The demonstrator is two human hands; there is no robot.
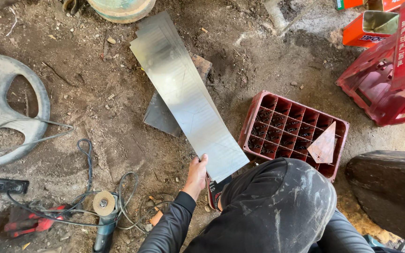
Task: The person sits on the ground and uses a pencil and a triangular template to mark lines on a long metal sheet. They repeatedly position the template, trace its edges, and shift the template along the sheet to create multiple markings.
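Seen from above, a person in dark clothing crouches on a dirt floor (94, 93). The left hand (196, 172) closes its grip on the near corner of a long shiny metal sheet (183, 91), which stretches away toward 11 o'clock, over a dark metal plate (158, 117). The right hand is out of sight. At 3 o'clock of the hand sits a red bottle crate (263, 126) holding a small pointed metal offcut (323, 144). An angle grinder (105, 211) lies at 8 o'clock among cables
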